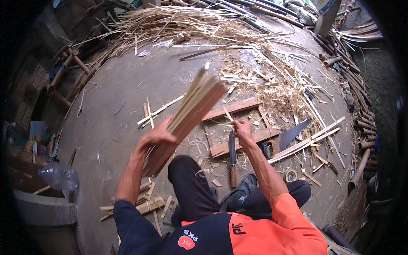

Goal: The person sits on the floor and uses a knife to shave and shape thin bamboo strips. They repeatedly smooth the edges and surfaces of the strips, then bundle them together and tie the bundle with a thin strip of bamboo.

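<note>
My left hand (pixel 159 133) is closed around a bundle of long flat wooden slats (pixel 195 106), reddish on one face and pale on the other, tilted up toward the right. In my right hand (pixel 242 129), fingers pinched together, is a short pale wood strip (pixel 228 114). It points up and left over a reddish wooden frame (pixel 235 108) lying on the floor. Just below that hand, a knife (pixel 233 163) with a dark blade and wooden handle lies beside the frame. A handsaw (pixel 293 135) rests to the right of the frame.
Long pale strips (pixel 308 140) and a tape roll (pixel 290 176) lie at right. Shavings (pixel 280 97) and a large strip pile (pixel 170 21) cover the far floor. Cut pieces (pixel 148 205) are near my left elbow. Bamboo poles (pixel 365 145) line the right wall; a clear plastic bottle (pixel 59 175) is left.
</note>
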Action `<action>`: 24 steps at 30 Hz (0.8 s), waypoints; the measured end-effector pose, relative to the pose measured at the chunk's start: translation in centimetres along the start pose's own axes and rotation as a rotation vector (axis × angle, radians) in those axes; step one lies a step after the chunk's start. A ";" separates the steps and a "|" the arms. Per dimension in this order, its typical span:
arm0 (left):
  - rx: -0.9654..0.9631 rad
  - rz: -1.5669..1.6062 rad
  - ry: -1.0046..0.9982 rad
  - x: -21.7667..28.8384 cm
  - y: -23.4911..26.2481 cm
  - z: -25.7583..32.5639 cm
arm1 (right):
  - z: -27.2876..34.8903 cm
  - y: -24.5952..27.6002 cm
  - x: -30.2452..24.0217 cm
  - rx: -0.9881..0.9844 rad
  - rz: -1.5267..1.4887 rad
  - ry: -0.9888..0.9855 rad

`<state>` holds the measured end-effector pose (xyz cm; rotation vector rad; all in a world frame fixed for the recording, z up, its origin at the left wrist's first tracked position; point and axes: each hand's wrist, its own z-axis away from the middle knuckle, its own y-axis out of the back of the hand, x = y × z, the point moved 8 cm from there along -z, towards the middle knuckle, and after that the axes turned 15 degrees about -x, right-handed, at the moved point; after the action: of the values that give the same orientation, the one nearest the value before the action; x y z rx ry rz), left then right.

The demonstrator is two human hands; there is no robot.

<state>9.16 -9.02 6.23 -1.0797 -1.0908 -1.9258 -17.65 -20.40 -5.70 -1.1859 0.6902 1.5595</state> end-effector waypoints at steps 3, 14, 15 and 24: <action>-0.162 -0.020 -0.084 7.2 -3.5 -2.4 | 3.2 -4.7 -0.9 -0.245 -0.112 0.115; -0.198 -0.208 0.076 6.3 -6.9 -3.0 | 10.0 -7.7 -1.0 -0.460 0.126 0.067; -0.161 -0.284 0.140 5.9 -7.0 -3.2 | 10.4 -6.9 -0.3 -0.465 0.115 0.022; 0.047 -0.882 0.111 6.8 -11.6 -9.3 | 9.9 -3.5 3.9 -0.372 -0.374 -0.137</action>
<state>-6.60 -13.38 5.47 -0.4591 -1.7158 -2.5485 -17.75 -9.21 -5.34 -1.3719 0.0755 1.4644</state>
